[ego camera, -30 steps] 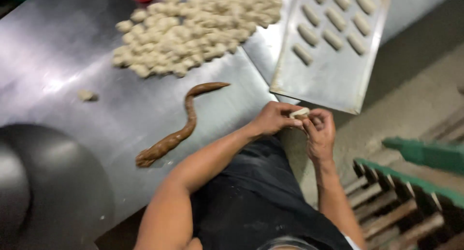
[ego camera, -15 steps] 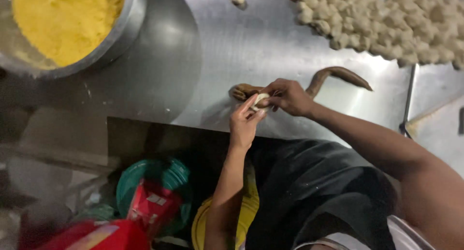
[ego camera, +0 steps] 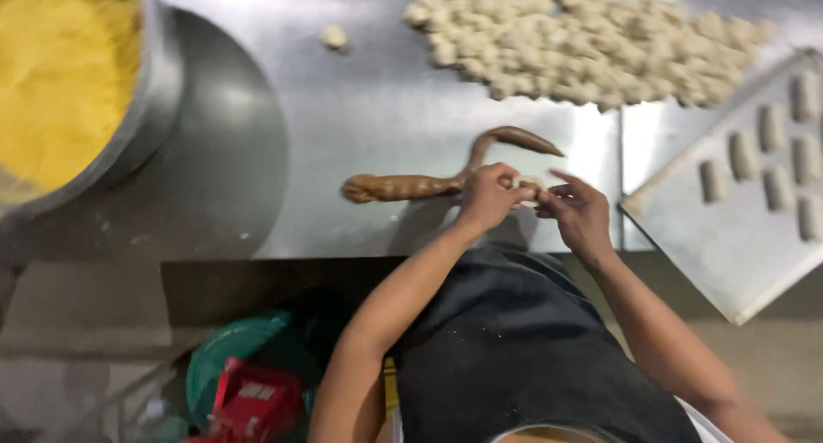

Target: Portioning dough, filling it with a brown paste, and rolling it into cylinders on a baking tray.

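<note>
Both hands meet at the near edge of the steel table (ego camera: 360, 126); the left hand (ego camera: 487, 196) and the right hand (ego camera: 579, 210) pinch 1 small pale dough piece (ego camera: 528, 186) between their fingertips, fingers curled narrow around it; its shape is blurred, perhaps a flattened lump, so its long axis cannot be told. Just behind the left hand lies a brown filling rope (ego camera: 411, 186); its long axis runs left to right, then hooks up and tapers to a point aimed right. Farther back sits a heap of dough balls (ego camera: 583, 44); a tray (ego camera: 711, 254) with rolled pieces lies right; a bowl of yellow flour (ego camera: 60, 74) stands left.
</note>
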